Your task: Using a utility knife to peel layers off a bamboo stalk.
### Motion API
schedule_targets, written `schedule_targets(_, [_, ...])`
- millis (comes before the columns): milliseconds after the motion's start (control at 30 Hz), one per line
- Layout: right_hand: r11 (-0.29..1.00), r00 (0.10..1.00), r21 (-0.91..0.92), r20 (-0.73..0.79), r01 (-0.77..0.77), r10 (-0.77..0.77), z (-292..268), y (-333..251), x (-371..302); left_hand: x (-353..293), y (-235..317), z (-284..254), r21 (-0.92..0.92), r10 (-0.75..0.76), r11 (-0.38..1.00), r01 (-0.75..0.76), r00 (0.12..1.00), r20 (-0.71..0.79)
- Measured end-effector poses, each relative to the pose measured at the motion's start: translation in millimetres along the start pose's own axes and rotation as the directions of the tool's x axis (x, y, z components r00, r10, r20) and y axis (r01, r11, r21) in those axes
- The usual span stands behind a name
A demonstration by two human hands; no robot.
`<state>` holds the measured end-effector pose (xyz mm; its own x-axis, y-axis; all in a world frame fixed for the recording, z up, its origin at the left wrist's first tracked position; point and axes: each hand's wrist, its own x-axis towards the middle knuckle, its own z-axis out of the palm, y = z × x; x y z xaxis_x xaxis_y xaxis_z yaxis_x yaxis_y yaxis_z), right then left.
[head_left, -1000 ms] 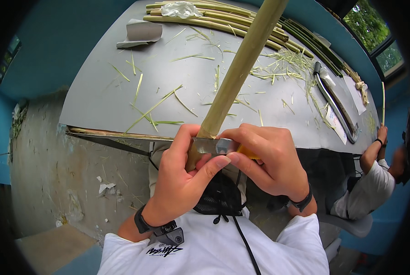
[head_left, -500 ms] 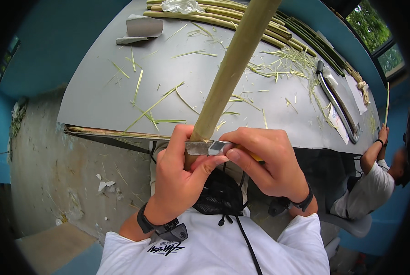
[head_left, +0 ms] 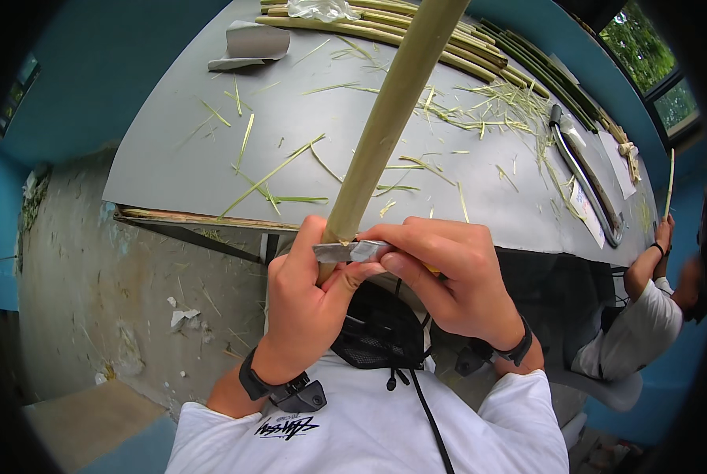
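Note:
A pale green bamboo pole [head_left: 385, 118] slants up from my hands over the table, its near end running below the blade. My left hand [head_left: 299, 288] is closed around its lower part, with the thumb by the back of the blade. In my right hand [head_left: 465, 276] is a utility knife [head_left: 365, 252], its wide grey blade lying across the pole. A bit of yellow handle shows under the right fingers. Just above the blade, a small pale cut [head_left: 342, 239] marks the pole's surface.
The grey table [head_left: 203, 158] bears scattered shavings [head_left: 499, 110], several bamboo poles [head_left: 353, 30] at the back, a curled grey sheet [head_left: 250, 46] and a bow saw [head_left: 578, 170] at right. Another person [head_left: 634, 332] sits at far right holding a thin stick [head_left: 669, 186].
The pole's upper part has swung slightly left over the table. The blade has shifted a little left across the pole, and both hands keep their hold.

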<state>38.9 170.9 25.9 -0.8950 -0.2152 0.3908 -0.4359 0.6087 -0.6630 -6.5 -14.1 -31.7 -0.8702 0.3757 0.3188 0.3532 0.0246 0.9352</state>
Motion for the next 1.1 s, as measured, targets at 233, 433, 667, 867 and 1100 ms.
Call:
schedule_targets(233, [0.982,0.995,0.169,-0.047,-0.08,0.089,9,-5,3,-8,10,-3,-0.069,-0.184,0.981,0.183,0.983,-0.009])
schedule_targets(433, [0.979,0.994,0.173,0.036,-0.107,0.102,0,1,3,-2,26,-16,-0.491,-0.404,0.719,0.492,0.871,0.28])
schedule_targets(667, [0.991,0.994,0.094,0.052,-0.101,0.096,0,2,7,-3,22,-11,-0.389,-0.325,0.839,0.381,0.924,0.202])
schedule_targets(867, [0.986,0.987,0.097,0.097,-0.135,0.125,0,3,9,-2,7,-7,-0.26,-0.201,0.94,0.22,0.975,0.098])
schedule_targets(1100, [0.986,0.99,0.125,0.095,-0.111,0.1,9,6,13,-1,7,-15,-0.179,-0.164,0.968,0.175,0.984,0.077])
